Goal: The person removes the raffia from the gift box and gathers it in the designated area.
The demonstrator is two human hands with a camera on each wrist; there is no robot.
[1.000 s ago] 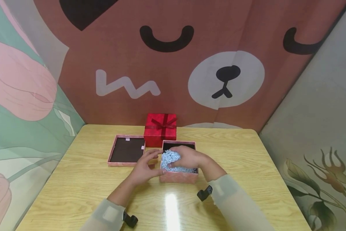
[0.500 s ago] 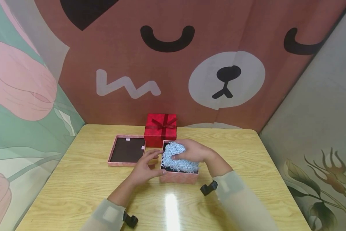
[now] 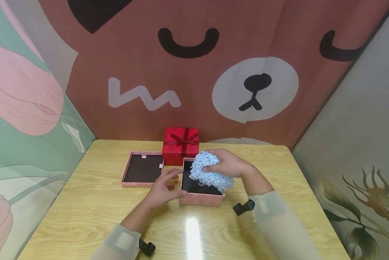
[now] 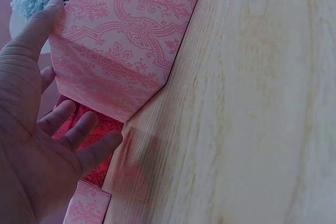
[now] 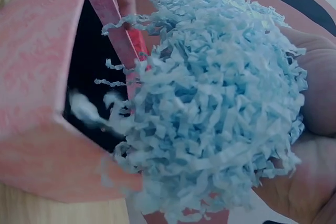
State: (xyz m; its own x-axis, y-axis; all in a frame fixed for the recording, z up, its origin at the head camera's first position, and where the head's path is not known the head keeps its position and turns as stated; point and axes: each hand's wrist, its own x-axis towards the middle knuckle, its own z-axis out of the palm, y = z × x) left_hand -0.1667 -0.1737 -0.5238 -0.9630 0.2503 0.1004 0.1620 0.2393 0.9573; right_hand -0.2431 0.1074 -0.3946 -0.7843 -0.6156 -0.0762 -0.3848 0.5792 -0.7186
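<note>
A clump of light blue shredded paper [image 3: 210, 176] is gripped from above by my right hand [image 3: 230, 164], its strands hanging loose. It hovers over the right part of an open pink patterned box [image 3: 201, 200] with a black inside. In the right wrist view a few pale strands trail beside the box's dark opening [image 5: 89, 51]. My left hand [image 3: 163, 187] is at the box's left side, thumb tip at the front corner and a forefinger near the left rim. The left wrist view shows its other fingers [image 4: 84, 128] spread apart, off the box wall.
A shallow pink lid [image 3: 142, 171] with a dark inside lies upturned to the left of the box. Behind stands a red gift box [image 3: 180, 150] with a ribbon bow. The wooden table [image 3: 266, 173] meets a bear-patterned backdrop at its far edge.
My right hand has lifted the shredded paper out of the box, up and to the right, exposing the black bottom. The left hand has stayed in place.
</note>
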